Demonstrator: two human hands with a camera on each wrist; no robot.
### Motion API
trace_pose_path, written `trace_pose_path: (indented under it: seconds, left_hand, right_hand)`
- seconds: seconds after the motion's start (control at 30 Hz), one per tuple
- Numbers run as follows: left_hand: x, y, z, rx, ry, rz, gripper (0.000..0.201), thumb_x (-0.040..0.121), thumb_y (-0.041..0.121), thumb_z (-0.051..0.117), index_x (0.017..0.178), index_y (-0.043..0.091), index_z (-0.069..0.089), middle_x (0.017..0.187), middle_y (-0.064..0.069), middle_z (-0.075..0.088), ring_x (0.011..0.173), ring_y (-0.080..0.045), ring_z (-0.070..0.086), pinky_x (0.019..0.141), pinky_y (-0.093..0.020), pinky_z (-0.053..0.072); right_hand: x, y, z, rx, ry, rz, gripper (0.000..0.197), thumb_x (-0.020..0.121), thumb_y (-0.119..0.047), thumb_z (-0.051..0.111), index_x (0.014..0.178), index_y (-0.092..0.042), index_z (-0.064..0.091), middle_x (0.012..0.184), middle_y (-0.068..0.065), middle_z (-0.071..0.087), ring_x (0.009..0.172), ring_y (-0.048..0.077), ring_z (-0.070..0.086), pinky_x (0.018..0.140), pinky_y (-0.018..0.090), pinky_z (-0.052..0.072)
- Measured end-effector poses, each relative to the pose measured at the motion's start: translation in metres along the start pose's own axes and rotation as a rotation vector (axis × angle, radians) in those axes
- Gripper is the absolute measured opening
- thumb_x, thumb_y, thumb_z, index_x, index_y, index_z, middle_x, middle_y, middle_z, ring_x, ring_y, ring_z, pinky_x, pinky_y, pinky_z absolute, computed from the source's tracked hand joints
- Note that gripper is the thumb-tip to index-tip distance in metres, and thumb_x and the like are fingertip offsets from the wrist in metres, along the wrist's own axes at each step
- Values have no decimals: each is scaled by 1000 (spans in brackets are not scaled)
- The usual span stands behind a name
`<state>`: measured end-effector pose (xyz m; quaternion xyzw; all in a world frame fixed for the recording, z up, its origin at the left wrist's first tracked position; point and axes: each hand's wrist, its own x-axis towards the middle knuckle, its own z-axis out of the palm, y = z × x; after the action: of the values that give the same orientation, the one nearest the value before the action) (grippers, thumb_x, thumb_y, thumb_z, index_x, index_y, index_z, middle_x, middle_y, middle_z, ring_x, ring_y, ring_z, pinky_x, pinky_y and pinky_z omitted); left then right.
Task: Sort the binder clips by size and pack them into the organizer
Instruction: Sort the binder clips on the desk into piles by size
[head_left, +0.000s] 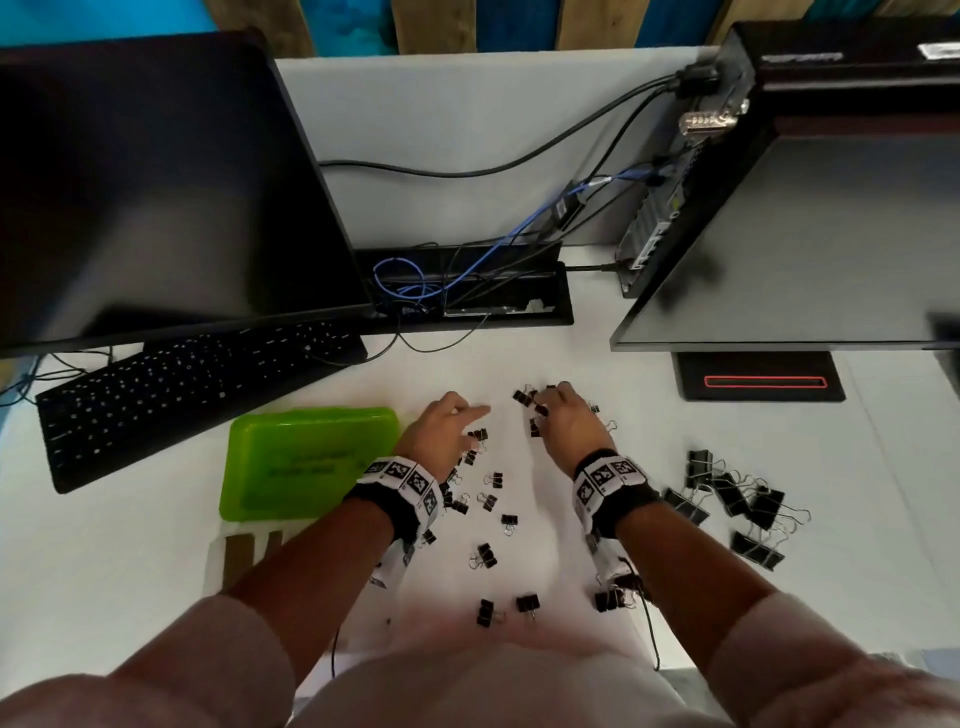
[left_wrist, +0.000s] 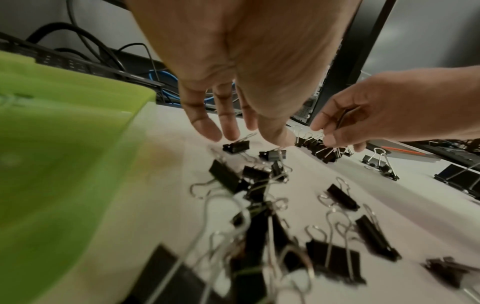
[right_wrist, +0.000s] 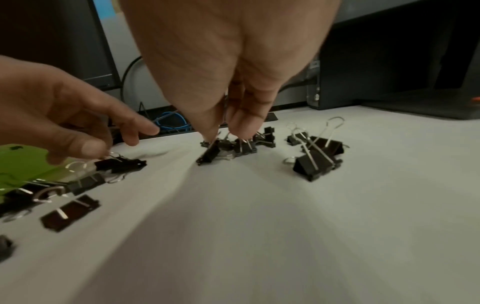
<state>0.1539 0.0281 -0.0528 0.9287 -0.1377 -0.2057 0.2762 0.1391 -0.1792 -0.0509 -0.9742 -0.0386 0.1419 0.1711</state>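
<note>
Green organizer box (head_left: 291, 467), lid closed, lying left on the desk. Left hand (head_left: 441, 428) hovering, fingers loosely extended over small binder clips (head_left: 488, 501). Right hand (head_left: 569, 421) pinching a small clip (right_wrist: 209, 153) at the far cluster. Large binder clips (head_left: 737, 499) lying right.

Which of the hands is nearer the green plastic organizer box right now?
Left. The left hand hovers just beside the green plastic organizer box, at its right edge; the right hand is farther right, over a cluster of small black binder clips.

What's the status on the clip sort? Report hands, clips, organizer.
Left hand open, touching small clips. Right hand pinching a small clip at the far pile. Large clips grouped right. Green organizer shut, nothing packed.
</note>
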Motion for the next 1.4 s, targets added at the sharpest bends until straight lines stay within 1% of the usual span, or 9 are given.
trace_pose_path:
  seconds: [0.07, 0.17, 0.4, 0.53, 0.73, 0.87, 1.03, 1.2, 1.4]
  left_hand:
    - [5, 2, -1, 12, -27, 42, 29, 88, 10, 60, 117, 14, 63, 113, 0, 49, 101, -13, 51, 86, -11, 41]
    - [11, 7, -3, 76, -116, 61, 21, 90, 8, 55, 104, 12, 70, 120, -6, 56, 106, -19, 53, 90, -29, 45]
    - [4, 8, -5, 35, -124, 33, 58, 88, -5, 49, 136, 28, 43, 109, 10, 40, 81, -4, 54, 76, -15, 41]
    - [7, 15, -2, 26, -133, 43, 21, 85, 35, 54, 102, 22, 59, 98, 2, 58, 73, -15, 60, 63, -27, 46]
    - [8, 17, 5, -210, -228, -142, 13, 85, -5, 56, 88, 3, 65, 102, -12, 58, 87, -22, 67, 54, -4, 41]
    - [9, 14, 3, -293, -120, -178, 14, 83, -6, 55, 82, 5, 65, 94, -6, 57, 73, -10, 64, 70, -31, 53]
    - [3, 14, -6, -306, -37, -191, 19, 66, 14, 54, 77, 3, 65, 82, 0, 57, 74, -17, 61, 81, -34, 53]
    - [0, 15, -7, -255, -33, -228, 14, 78, -13, 61, 83, -2, 70, 83, -3, 58, 64, -8, 57, 52, 2, 42]
    - [-5, 11, -9, -246, 0, -196, 24, 79, -13, 58, 72, 6, 70, 77, -9, 67, 60, -8, 59, 58, -6, 47]
  right_hand:
    - [4, 1, -3, 112, -15, 42, 33, 88, 1, 45, 120, -4, 53, 126, 13, 51, 103, 31, 58, 86, 38, 50]
    - [8, -6, -5, 245, 20, 70, 41, 85, 4, 49, 124, -8, 51, 124, 14, 53, 103, 33, 59, 89, 37, 49]
    - [33, -18, -12, 243, -103, 66, 59, 85, 1, 52, 140, -13, 36, 139, 8, 35, 109, 30, 56, 94, 40, 49]
    - [40, -18, -9, 157, -116, -6, 29, 84, 0, 54, 108, -11, 66, 115, 10, 56, 101, 28, 60, 86, 33, 50]
    - [23, -8, -14, 245, 10, -46, 20, 86, -4, 56, 85, -10, 74, 93, 9, 69, 86, 28, 64, 71, 32, 50]
    - [4, -5, -26, 425, 118, -69, 18, 83, -3, 63, 84, -16, 75, 87, 1, 71, 80, 18, 65, 74, 27, 52]
    - [-19, -10, -39, 756, 185, 121, 15, 80, -3, 68, 83, -16, 76, 82, -3, 69, 70, 13, 65, 73, 20, 53]
    - [-51, -14, -48, 684, -83, 106, 12, 77, 0, 71, 86, -7, 76, 77, -4, 69, 61, -4, 62, 66, 10, 52]
    - [-100, -22, -17, 416, -402, 5, 14, 75, -7, 72, 87, -14, 76, 89, 4, 75, 79, 16, 69, 78, 24, 54]
